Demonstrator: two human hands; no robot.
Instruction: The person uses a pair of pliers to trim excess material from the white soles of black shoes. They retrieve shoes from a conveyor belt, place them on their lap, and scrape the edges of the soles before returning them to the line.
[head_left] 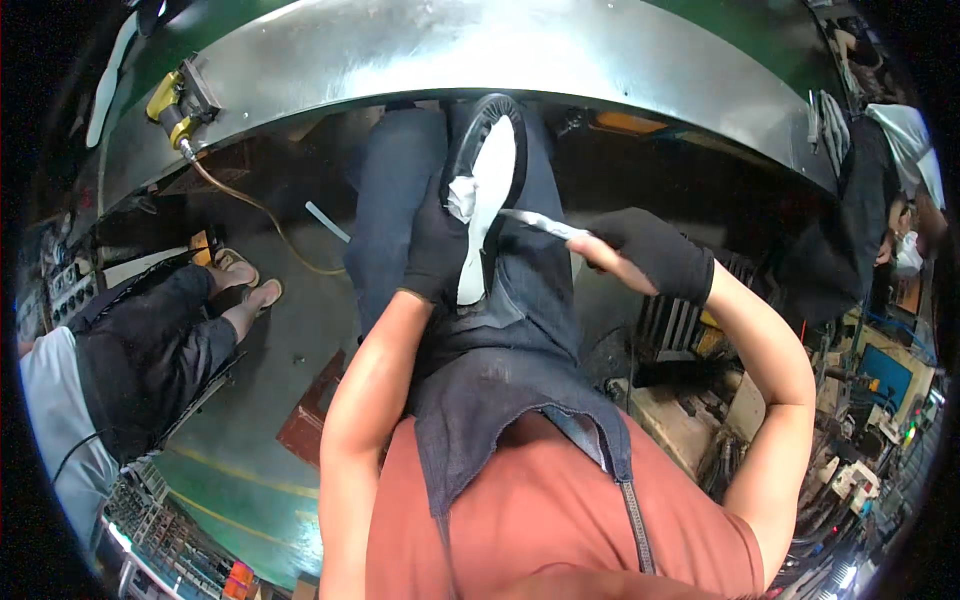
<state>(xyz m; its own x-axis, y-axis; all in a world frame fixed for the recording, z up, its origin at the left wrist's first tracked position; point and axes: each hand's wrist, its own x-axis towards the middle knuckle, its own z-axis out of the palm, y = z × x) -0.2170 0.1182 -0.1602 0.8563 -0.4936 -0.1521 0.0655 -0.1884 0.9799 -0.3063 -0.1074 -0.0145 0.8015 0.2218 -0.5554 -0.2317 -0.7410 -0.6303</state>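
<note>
A black shoe upper (pixel 463 150) rests bottom-up on my lap, toe pointing away from me. A white insole (pixel 495 165) lies along its underside, and the black edge is gathered in pleats round the toe. My left hand (pixel 437 245), in a black glove, is wrapped round its left side. Beside those fingers a crumpled white piece (pixel 462 198) sits at the shoe's edge. In my right hand (pixel 650 252), gloved in black with bare fingertips, is a slim silver metal tool (pixel 545 224). Its tip reaches the shoe's right edge at the waist; blur hides its exact kind.
A shiny metal bench (pixel 400 50) curves across in front of my knees. On its left lies a yellow and black air tool (pixel 180 108) with a hose (pixel 245 205) hanging down. Another person (pixel 150 340) sits at the left. Machinery (pixel 840 480) crowds the right.
</note>
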